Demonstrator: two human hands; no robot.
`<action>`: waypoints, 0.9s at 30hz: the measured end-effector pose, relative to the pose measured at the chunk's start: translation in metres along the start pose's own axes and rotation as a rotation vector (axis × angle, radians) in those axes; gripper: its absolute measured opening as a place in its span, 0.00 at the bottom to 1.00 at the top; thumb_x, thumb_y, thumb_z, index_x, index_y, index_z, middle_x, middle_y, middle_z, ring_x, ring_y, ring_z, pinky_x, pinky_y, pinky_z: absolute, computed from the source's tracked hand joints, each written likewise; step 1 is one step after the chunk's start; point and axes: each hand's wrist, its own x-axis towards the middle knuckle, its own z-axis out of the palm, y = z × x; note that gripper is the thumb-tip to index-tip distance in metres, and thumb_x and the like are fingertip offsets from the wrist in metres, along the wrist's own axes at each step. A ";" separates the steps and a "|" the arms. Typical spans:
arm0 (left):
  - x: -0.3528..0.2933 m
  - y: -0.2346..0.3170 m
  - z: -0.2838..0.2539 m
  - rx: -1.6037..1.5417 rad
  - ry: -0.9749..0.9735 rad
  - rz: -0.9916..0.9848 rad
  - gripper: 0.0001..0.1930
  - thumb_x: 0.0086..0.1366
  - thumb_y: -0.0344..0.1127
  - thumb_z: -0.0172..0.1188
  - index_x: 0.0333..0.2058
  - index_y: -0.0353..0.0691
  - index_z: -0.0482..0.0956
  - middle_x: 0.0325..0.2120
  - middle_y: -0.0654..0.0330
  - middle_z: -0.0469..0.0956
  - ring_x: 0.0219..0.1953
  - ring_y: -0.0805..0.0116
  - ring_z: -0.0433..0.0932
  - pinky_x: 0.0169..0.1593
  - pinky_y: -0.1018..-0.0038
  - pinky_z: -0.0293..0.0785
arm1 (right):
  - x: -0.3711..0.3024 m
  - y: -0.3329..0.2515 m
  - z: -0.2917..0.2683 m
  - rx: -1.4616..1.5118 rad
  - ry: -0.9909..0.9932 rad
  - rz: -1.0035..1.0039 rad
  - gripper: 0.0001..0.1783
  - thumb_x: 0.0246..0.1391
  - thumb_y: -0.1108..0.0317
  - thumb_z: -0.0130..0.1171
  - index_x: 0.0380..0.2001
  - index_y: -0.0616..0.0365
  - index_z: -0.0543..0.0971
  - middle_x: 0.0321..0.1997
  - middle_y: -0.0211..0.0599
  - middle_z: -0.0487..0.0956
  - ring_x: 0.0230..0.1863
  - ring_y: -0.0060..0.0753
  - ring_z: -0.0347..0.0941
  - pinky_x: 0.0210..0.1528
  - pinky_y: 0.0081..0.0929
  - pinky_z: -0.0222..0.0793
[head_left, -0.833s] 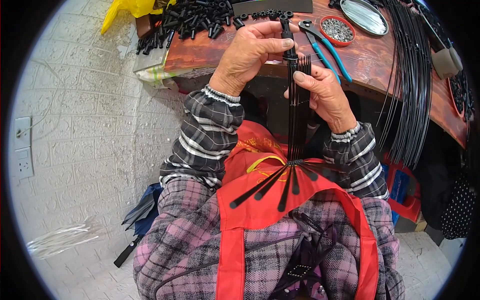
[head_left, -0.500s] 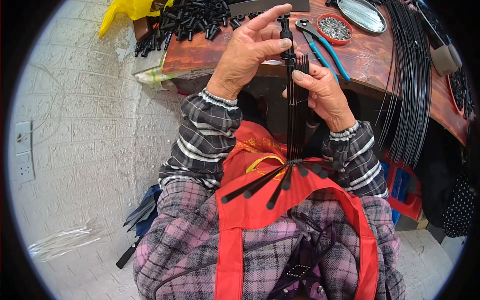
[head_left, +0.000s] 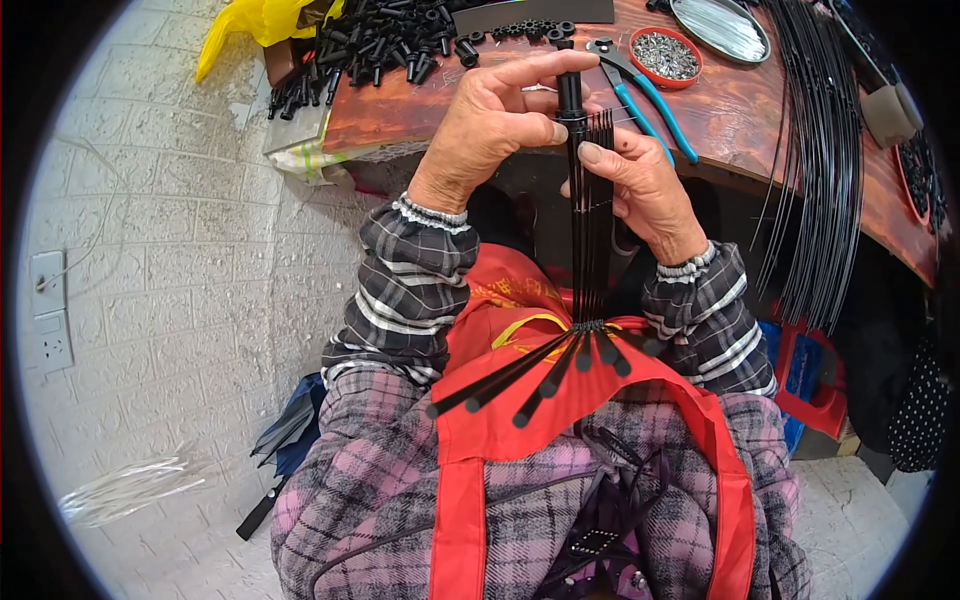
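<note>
Tabletop (head_left: pixel 740 132) lies ahead. Left fingers (head_left: pixel 538 129) grip black tube (head_left: pixel 569 95); right fingers (head_left: pixel 608 162) pinch thin rods (head_left: pixel 590 245), which loosened pressure could splay

A row of yellow lettering (head_left: pixel 508 288) stands on the far left part of the red apron (head_left: pixel 480 425); the cloth is creased and the characters are too small to read clearly.
</note>
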 end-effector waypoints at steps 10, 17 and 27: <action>-0.003 0.004 -0.004 0.039 -0.021 0.000 0.29 0.44 0.17 0.51 0.50 0.34 0.64 0.36 0.57 0.73 0.39 0.72 0.73 0.42 0.82 0.69 | -0.004 -0.005 0.005 -0.024 0.011 0.013 0.12 0.49 0.63 0.55 0.33 0.59 0.72 0.21 0.35 0.76 0.12 0.11 0.64 0.09 0.06 0.48; -0.004 0.000 -0.002 0.006 -0.001 0.023 0.27 0.45 0.16 0.53 0.48 0.34 0.66 0.36 0.60 0.73 0.38 0.72 0.74 0.40 0.81 0.72 | -0.002 0.003 -0.001 -0.007 -0.035 0.017 0.12 0.49 0.62 0.55 0.33 0.59 0.72 0.21 0.35 0.76 0.14 0.12 0.67 0.10 0.06 0.49; -0.007 0.000 0.008 0.060 0.077 0.054 0.26 0.45 0.14 0.54 0.47 0.33 0.67 0.34 0.61 0.73 0.36 0.73 0.74 0.38 0.80 0.72 | -0.003 0.008 -0.001 0.050 -0.038 -0.023 0.13 0.48 0.63 0.56 0.33 0.61 0.72 0.23 0.30 0.76 0.20 0.16 0.72 0.13 0.05 0.56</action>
